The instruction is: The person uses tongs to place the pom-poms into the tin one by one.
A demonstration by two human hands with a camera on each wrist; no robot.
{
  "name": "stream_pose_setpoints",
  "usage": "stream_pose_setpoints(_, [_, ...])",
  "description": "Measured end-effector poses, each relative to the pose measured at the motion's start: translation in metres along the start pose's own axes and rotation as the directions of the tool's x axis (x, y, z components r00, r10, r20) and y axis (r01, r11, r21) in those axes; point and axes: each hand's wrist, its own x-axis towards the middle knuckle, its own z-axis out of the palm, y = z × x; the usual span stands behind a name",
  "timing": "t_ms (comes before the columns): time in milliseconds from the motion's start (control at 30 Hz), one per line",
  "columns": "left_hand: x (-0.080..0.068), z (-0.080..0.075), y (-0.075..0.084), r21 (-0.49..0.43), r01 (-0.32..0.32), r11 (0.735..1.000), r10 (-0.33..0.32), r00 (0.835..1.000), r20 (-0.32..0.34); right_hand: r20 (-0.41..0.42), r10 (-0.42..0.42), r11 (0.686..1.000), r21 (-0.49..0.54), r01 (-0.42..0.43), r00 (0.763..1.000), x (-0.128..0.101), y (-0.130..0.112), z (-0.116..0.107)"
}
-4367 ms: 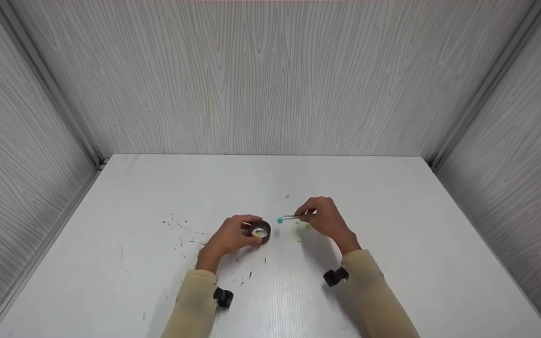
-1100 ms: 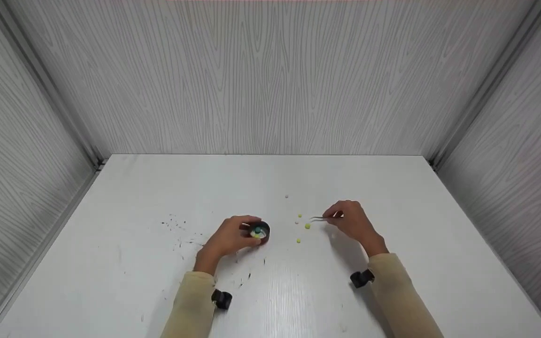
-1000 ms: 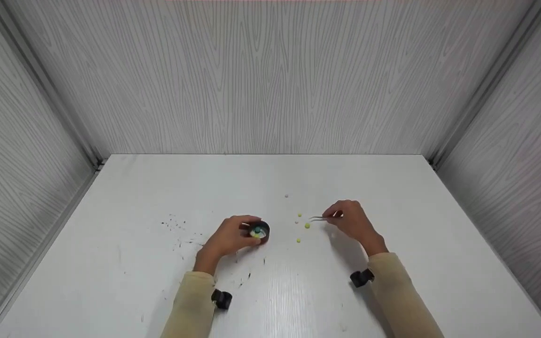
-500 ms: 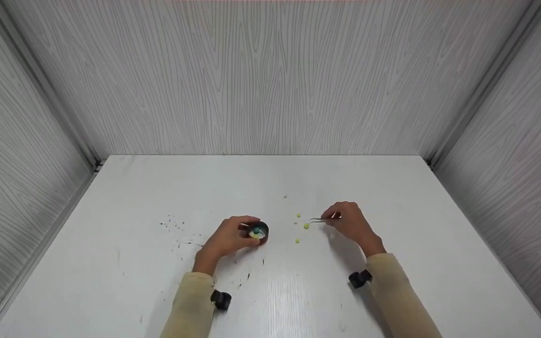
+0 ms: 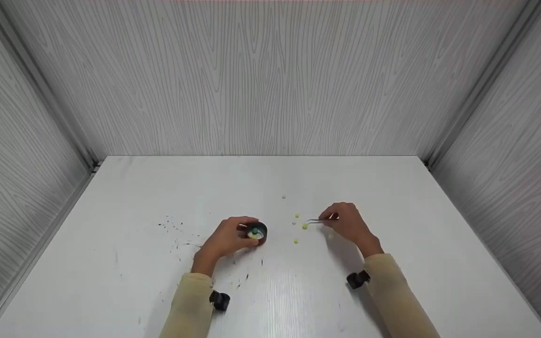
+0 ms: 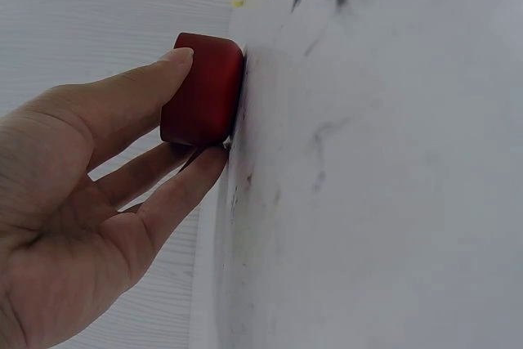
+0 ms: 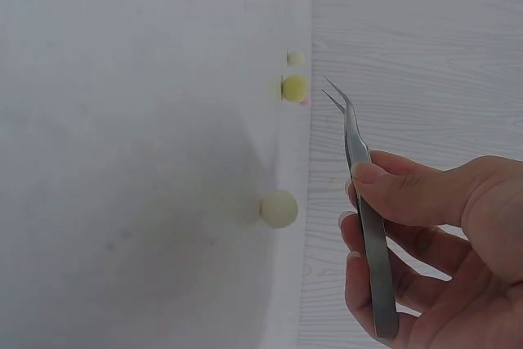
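My left hand (image 5: 227, 237) grips a small round container (image 6: 206, 91), dark red outside, with thumb and fingers on its sides. Its mouth faces up in the head view, and a teal ball (image 5: 255, 231) lies inside among yellow and white ones. Steel tweezers (image 7: 369, 218) with bent tips are pinched between the thumb and fingers of my right hand (image 5: 345, 224). Their tips are slightly apart, with nothing between them, close over a yellow ball (image 5: 305, 226) on the table.
Around the tweezers lie two more yellow balls, one behind (image 5: 297, 216) and one nearer (image 5: 296, 241), and a small whitish ball (image 5: 294, 223). Another pale ball (image 5: 283, 197) sits farther back. A larger whitish ball (image 7: 279, 208) shows in the right wrist view. Dark specks mark the white table (image 5: 125, 281).
The teal ball, earlier in the tweezers, is now in the container. My right hand went right with the tweezers, then their tips dipped slightly toward the yellow ball. The left hand keeps its grip.
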Motion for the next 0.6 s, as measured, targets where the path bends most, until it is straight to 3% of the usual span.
stream_pose_setpoints(600, [0.0011,0.0015,0.0,0.003,-0.015,1.0,0.015,1.0,0.004,-0.009,-0.022,1.0,-0.002,0.022,1.0,-0.0021,-0.0013,-0.0001])
